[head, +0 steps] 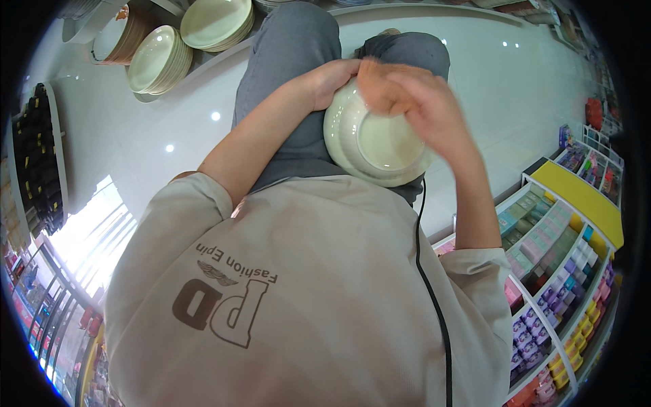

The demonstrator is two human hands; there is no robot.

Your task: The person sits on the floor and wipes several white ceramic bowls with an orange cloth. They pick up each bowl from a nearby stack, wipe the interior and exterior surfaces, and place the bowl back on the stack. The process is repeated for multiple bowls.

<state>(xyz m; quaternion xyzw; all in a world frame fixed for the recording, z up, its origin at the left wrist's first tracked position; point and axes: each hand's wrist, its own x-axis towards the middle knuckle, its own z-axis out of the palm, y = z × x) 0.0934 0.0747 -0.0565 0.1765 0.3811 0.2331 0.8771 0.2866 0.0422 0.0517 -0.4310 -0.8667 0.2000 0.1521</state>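
A pale green glazed bowl [342,135] rests upside down on my lap, its round foot ring facing up. My left hand [333,84] grips the bowl at its far left edge; the fingertips are partly hidden. In my right hand [430,104] is an orange cloth [381,89], pressed against or just over the far side of the bowl's underside. That hand and the cloth are blurred by motion. The cloth covers part of the bowl's far rim.
Stacked pale green plates [152,61] and more stacked plates [216,23] stand on a low shelf at the far left. Glossy white floor tiles [503,96] surround my legs. Shelves of small packaged goods [544,244] are close on the right. A black cable [424,269] hangs down my front.
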